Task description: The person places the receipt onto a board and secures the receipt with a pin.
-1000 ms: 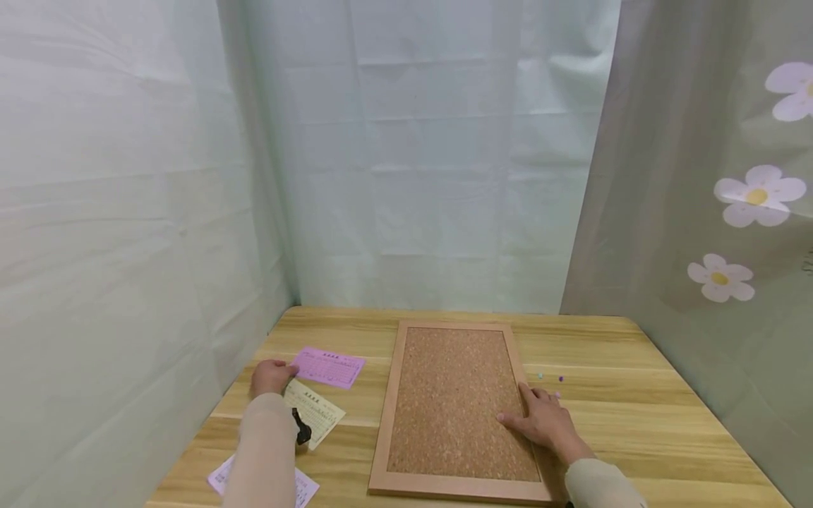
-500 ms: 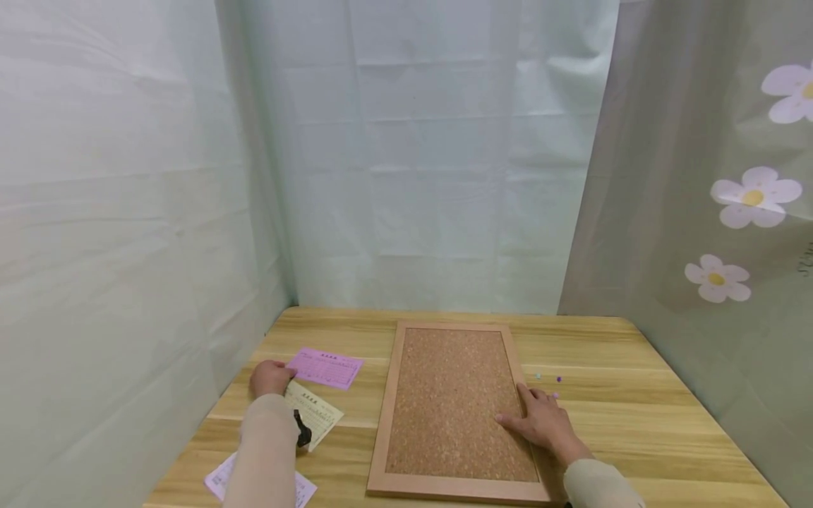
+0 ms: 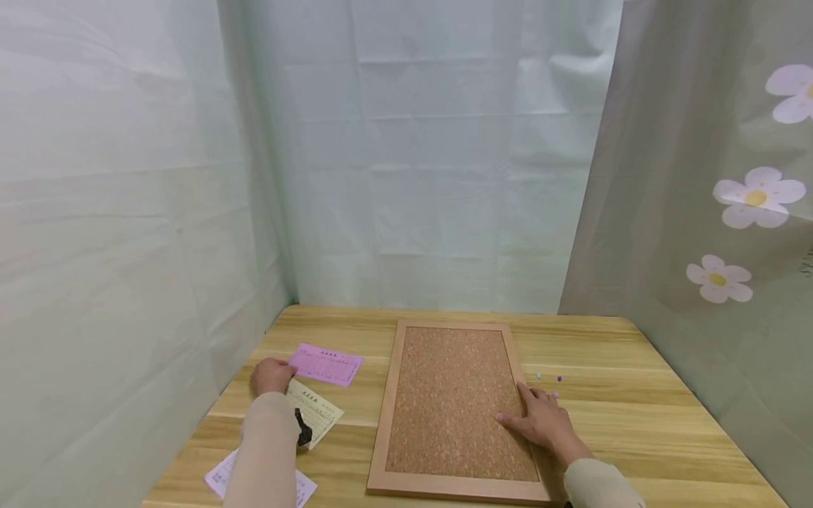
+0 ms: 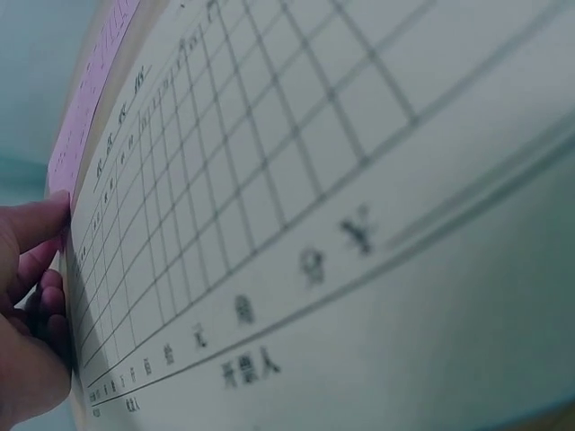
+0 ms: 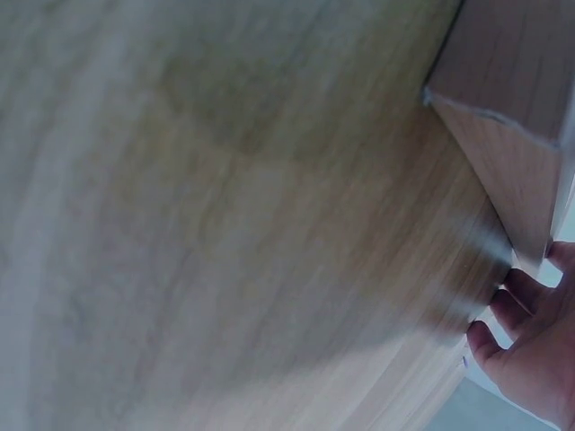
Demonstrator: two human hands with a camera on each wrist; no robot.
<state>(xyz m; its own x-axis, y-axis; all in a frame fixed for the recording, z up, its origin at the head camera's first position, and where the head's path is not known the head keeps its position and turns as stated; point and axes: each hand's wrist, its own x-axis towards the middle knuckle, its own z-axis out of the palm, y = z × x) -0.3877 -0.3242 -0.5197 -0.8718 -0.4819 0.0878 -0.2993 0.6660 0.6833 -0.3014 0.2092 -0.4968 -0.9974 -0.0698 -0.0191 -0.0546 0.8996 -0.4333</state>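
Observation:
At the left of the table, my left hand pinches the near-left corner of a pink printed receipt. A pale yellow receipt lies just nearer, partly under my wrist; its ruled grid fills the left wrist view. In that view the fingers are curled at the pink slip's edge. A wood-framed cork board lies flat in the middle. My right hand rests on its right frame, thumb stretched over the cork, fingers along the outer side. The right wrist view shows those fingertips beside the frame.
A lilac-white receipt lies at the near left, mostly beneath my left forearm. Tiny purple, teal and pink pieces sit right of the board. Pale curtains stand around the back and sides of the wooden table.
The pink receipt has shifted very slightly away from me with my left hand at its corner. The board, the other slips and my right hand stay where they were.

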